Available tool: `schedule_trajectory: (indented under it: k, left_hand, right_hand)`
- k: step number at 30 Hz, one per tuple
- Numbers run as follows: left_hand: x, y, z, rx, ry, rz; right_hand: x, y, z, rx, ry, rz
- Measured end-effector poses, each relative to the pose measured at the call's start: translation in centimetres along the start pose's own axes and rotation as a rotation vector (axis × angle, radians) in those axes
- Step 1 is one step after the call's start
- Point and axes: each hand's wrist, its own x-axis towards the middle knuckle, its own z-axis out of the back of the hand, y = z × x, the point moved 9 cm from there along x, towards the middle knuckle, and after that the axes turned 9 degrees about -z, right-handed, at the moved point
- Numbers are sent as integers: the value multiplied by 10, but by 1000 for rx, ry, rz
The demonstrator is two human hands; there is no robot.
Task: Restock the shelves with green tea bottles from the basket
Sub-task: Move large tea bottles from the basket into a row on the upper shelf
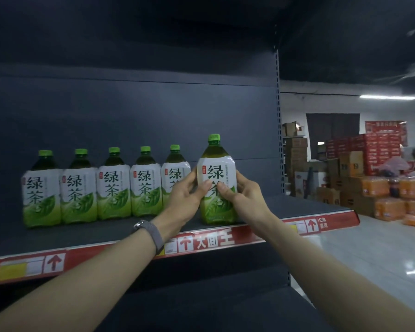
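Five bottles (113,185) line the shelf (297,204). Our left hand (185,200) and right hand (244,195) clasp the sixth bottle (216,168). Room remains; we cannot see the basket.

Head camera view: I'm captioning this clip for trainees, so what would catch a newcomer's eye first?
Both hands, left hand and right hand, grip a green tea bottle standing at the shelf front. Left of it, a row of five matching bottles lines the shelf. Stacked cartons crowd the aisle at right.
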Motion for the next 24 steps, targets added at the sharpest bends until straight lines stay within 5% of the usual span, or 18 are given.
schedule_trajectory:
  k: [11,16,24]
  left_hand:
    - [-4,18,4,-13,-33,124]
    - [-7,25,9,44,-83,206]
    - [-6,32,12,213,-45,226]
  right_hand:
    - [5,-6,-1,-143,-80,-47]
    - [-26,-4,5,-358,-312,-79]
    - [-30,8,-4,-402,-232,-183]
